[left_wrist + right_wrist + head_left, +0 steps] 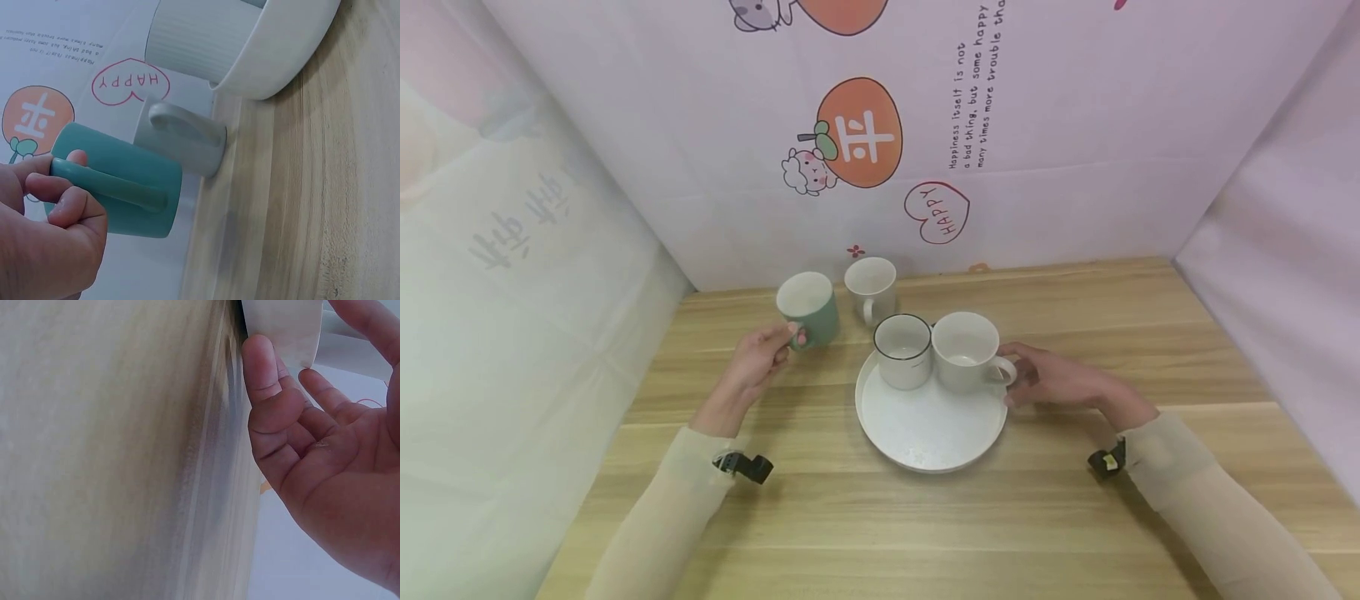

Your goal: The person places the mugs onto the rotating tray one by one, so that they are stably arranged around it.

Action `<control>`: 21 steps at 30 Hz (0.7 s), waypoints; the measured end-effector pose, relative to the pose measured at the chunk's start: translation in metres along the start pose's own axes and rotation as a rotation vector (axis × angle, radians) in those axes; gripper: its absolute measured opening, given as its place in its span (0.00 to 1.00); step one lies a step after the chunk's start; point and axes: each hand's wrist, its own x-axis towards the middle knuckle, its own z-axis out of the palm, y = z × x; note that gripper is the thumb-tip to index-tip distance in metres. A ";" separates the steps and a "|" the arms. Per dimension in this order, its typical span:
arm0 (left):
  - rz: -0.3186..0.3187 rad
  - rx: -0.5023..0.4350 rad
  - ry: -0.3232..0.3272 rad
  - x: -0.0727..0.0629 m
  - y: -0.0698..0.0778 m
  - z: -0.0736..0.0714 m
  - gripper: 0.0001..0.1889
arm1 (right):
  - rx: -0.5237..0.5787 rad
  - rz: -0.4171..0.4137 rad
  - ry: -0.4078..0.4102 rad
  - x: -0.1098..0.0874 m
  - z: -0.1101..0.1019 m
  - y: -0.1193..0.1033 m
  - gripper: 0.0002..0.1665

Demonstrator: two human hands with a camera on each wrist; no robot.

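Observation:
My left hand [758, 362] pinches the handle of a green mug [822, 321], which is white inside. In the left wrist view the green mug [119, 172] appears raised off the table. A white mug [871, 287] stands beside it at the back. On a round white tray [932, 433] sit a white mug with a dark rim [904, 358] and a larger white mug [964, 354], its handle to the right. My right hand [1060, 377] is at the tray's right edge, near that handle. In the right wrist view, its loosely bent fingers touch the tray's side [284, 328].
Everything is on a wood-grain table [850, 533]. A printed white cloth [1060, 167] hangs along the table's back edge, just behind the mugs. More pale cloth [535, 333] closes off the left side and the right side.

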 end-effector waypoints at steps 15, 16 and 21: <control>0.008 -0.039 -0.057 -0.023 0.011 0.004 0.18 | 0.014 -0.022 -0.010 0.003 -0.001 0.002 0.49; 0.007 -0.033 -0.059 -0.025 0.012 0.005 0.19 | 0.017 -0.023 -0.013 0.003 -0.001 0.002 0.49; 0.011 -0.022 -0.076 -0.034 0.015 0.007 0.18 | 0.021 -0.025 -0.017 0.003 0.000 0.002 0.50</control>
